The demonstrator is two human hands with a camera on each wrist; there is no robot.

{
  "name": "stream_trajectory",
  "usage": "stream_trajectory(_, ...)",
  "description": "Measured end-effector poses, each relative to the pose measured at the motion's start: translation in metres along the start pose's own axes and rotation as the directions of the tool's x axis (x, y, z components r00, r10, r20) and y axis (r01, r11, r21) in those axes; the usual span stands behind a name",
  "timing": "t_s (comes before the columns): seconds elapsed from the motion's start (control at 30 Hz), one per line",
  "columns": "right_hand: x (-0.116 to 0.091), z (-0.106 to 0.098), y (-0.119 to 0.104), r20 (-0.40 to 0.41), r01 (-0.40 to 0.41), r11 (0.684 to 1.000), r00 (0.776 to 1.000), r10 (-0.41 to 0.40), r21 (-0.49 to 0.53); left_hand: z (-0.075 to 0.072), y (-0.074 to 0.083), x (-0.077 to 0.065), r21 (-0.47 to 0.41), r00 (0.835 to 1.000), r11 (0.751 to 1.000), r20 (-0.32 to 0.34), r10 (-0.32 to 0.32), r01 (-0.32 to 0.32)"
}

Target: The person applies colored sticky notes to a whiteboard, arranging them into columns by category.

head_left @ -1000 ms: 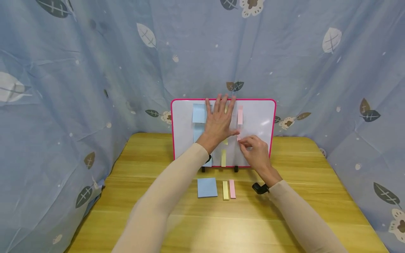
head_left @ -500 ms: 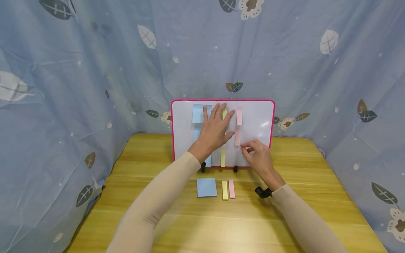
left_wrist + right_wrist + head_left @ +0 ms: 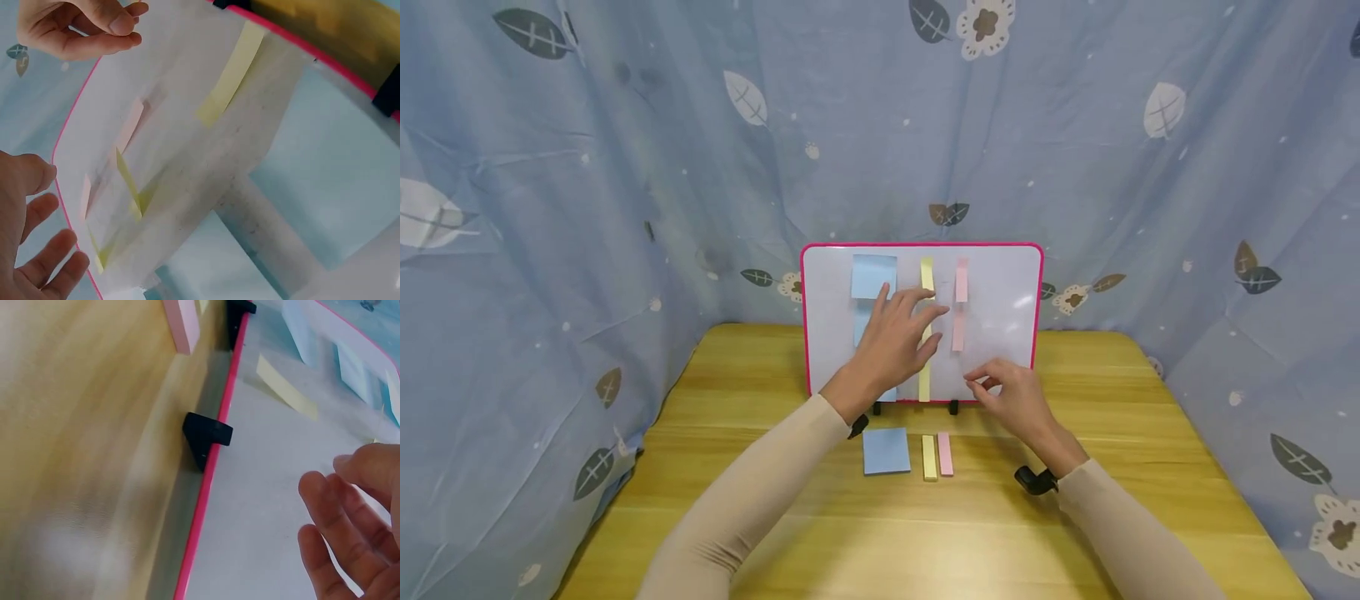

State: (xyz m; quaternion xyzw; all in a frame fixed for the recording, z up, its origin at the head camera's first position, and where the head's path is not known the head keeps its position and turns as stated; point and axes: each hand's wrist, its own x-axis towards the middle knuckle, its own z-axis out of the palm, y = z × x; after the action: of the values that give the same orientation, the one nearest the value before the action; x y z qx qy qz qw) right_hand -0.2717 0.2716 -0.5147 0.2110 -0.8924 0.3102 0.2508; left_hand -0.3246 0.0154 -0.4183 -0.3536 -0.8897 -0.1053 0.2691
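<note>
Head view: wooden surface inside blue leaf-print curtain. Pink-framed whiteboard upright at back edge, sticky notes on it. Left hand flat, fingers spread against board. Right hand loosely curled, empty, near board's lower right. Blue note pad, yellow pad, pink pad on surface.

Left wrist view: yellow strips on board.

Right wrist view: black foot props board.

Propped upright on the table: pink-framed whiteboard, with blue, yellow and pink sticky notes stuck in columns
</note>
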Motion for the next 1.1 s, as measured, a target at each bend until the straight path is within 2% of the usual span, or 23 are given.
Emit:
stream_trajectory(0.3, -0.025, 0.002, -0.009, 0.158, -0.042, 0.997, 0.987, 0.031, 0.063, 0.002, 0.005, -0.046, -0.063, 0.990, 0.989, 0.031, 0.139, -0.137)
stream_trajectory(0.47, -0.032, 0.004, -0.014, 0.198, -0.011, 0.999, 0.980, 0.001, 0.050, 0.003, 0.006, -0.068, -0.101, 0.983, 0.982, 0.072, 0.169, -0.162)
stream_trajectory(0.6, -0.030, 0.005, -0.019, 0.219, 0.002, 0.998, 0.976, -0.016, 0.063, 0.003, 0.007, -0.077, -0.128, 0.973, 0.978, 0.139, 0.183, -0.165)
stream_trajectory(0.7, -0.031, 0.007, -0.022, 0.235, 0.006, 0.997, 0.972, -0.024, 0.076, 0.008, 0.008, -0.087, -0.140, 0.958, 0.978, 0.217, 0.185, -0.157)
stream_trajectory(0.83, -0.032, 0.011, -0.025, 0.265, 0.024, 0.996, 0.963, -0.047, 0.088, 0.015, 0.009, -0.099, -0.140, 0.930, 0.979, 0.317, 0.187, -0.149)
stream_trajectory(1.1, -0.040, 0.014, -0.029, 0.344, 0.012, 0.999, 0.938, -0.029, 0.052, 0.026, 0.013, -0.115, -0.158, 0.877, 0.978, 0.440, 0.192, -0.135)
